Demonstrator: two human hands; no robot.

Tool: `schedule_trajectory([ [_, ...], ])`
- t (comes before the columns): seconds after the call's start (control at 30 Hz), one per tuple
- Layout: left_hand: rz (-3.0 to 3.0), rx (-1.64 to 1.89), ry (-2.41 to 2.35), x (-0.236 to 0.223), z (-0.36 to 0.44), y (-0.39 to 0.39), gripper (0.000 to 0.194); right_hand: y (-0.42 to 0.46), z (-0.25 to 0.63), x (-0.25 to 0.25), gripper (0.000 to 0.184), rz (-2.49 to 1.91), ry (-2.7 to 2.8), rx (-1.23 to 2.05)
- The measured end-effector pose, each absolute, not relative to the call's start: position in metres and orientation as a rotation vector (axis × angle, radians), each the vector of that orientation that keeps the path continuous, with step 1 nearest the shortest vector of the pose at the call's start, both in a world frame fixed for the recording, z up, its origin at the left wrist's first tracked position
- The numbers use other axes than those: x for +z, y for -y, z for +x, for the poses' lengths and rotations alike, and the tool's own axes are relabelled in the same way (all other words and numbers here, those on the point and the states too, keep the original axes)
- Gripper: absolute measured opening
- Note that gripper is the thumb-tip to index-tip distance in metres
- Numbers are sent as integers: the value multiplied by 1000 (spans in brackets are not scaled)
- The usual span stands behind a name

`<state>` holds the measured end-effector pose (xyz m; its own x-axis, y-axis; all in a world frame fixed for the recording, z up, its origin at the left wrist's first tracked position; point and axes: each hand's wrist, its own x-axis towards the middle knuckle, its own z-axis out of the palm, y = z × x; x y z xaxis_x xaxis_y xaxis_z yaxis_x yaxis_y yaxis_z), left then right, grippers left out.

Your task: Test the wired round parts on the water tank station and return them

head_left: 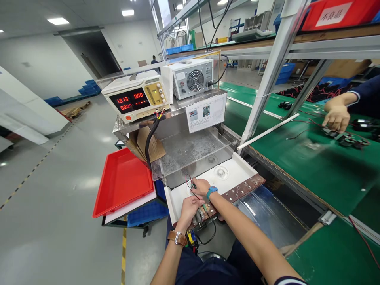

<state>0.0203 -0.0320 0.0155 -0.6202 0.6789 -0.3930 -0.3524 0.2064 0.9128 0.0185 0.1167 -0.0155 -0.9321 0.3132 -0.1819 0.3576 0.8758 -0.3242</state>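
Right hand (202, 187): fingers closed on small dark-green component (194, 185) over white tray (237, 168) | left hand (190, 209): fingertips pinching thin red-black wires (186, 180) | white tray: round fixture (221, 171) inside | red tray (126, 178): leftward, beside | labelled red bin (360, 14): contents hidden

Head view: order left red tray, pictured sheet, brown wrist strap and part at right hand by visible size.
1. Left red tray
2. Pictured sheet
3. Brown wrist strap
4. Part at right hand, partly hidden
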Motion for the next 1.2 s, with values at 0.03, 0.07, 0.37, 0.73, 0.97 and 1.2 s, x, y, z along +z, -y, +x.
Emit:
schedule_trajectory([
  [0.03,315,1547,-1640,16,20,32,33,-117,18,-16,41,522,-2926,-539],
  [0.07,317,1544,-1636,16,20,32,34,-117,18,-16,41,517,-2931,-539],
  [0.37,341,1547,-1655,18,20,32,36,-118,18,-18,41,505,-2941,-539],
  [0.73,304,1572,-1627,19,21,32,34,-118,18,-17,42,508,-2934,-542],
  [0.97,325,1545,-1639,18,20,32,36,-117,18,-17,41,527,-2937,-530],
  [1.2,311,1561,-1621,19,20,33,33,-117,18,-16,41,522,-2932,-543],
])
